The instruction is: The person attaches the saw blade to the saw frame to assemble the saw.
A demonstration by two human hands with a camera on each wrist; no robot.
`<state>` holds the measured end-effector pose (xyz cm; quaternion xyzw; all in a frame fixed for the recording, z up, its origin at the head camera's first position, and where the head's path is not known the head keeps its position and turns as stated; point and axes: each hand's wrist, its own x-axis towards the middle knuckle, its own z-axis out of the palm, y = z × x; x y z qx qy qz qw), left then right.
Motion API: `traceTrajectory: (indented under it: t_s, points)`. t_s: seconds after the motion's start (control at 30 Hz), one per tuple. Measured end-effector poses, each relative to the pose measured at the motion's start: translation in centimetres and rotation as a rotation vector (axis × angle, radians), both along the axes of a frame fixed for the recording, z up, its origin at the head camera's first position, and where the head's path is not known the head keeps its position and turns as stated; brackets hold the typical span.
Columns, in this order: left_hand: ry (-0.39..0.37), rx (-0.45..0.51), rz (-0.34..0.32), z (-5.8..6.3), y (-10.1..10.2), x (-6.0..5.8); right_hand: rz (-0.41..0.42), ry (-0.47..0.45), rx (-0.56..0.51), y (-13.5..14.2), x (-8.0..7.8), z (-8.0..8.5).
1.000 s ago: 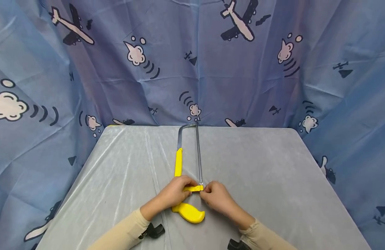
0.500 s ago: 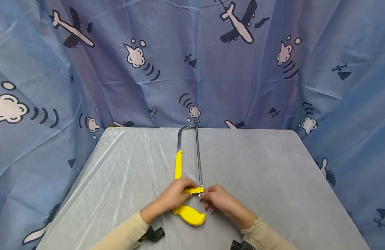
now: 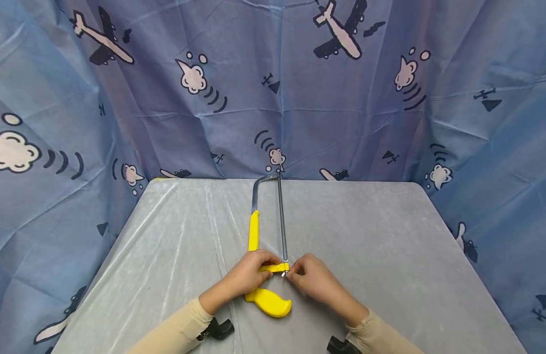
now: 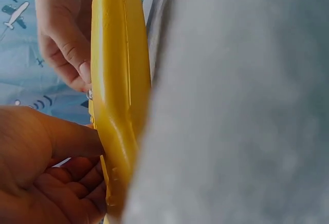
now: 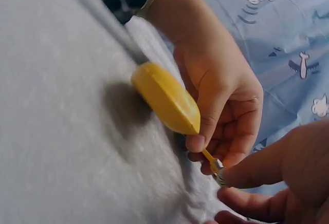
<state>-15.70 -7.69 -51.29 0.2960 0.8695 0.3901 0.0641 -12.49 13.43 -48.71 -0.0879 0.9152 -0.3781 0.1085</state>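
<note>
A hacksaw [image 3: 254, 231] lies on the table, its metal blade [image 3: 282, 216] running away from me and its curved yellow handle [image 3: 268, 302] nearest me. My left hand [image 3: 251, 271] grips the yellow frame at the short arm [image 3: 275, 268] that meets the blade's near end. Just right of that arm, my right hand [image 3: 313, 278] pinches a small silver wing nut [image 3: 285, 274] between thumb and finger. In the right wrist view the thumb and forefinger meet at the wing nut [image 5: 220, 175]. From the left wrist, the yellow handle [image 4: 115, 70] hides most of the nut.
A grey cloth-covered table [image 3: 366, 236] carries the saw. Blue curtains [image 3: 237, 123] printed with airplanes and clouds hang behind it and at both sides. Black wrist straps [image 3: 217, 328] sit at both cuffs.
My right hand's fingers shifted and opened slightly around the wing nut, then closed on it again. The left hand and the saw stay in place.
</note>
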Motion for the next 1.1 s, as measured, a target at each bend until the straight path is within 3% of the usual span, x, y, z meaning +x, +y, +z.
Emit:
traceTrajectory:
  t_s: [0.13, 0.23, 0.4, 0.63, 0.8, 1.1]
  points:
    - [0.015, -0.006, 0.002, 0.0, 0.1, 0.1, -0.034, 0.212, 0.207, -0.4, 0.6, 0.2]
    - [0.013, -0.013, 0.006, 0.0, 0.2, 0.1, -0.037, 0.259, 0.270, -0.7, 1.0, 0.1]
    - [0.020, -0.026, 0.006, 0.0, 0.1, 0.1, -0.038, 0.306, 0.315, -1.2, 1.1, -0.6]
    - [0.034, -0.041, 0.010, 0.3, 0.4, -0.4, -0.045, 0.475, 0.369, -1.5, 0.7, -1.2]
    - [0.025, -0.044, 0.016, 0.6, 0.4, -0.6, -0.028, 0.544, 0.424, -1.7, 0.8, -1.1]
    - [0.022, -0.032, 0.023, 0.2, 0.2, 0.1, -0.013, 0.691, 0.452, -2.0, 1.1, -2.5]
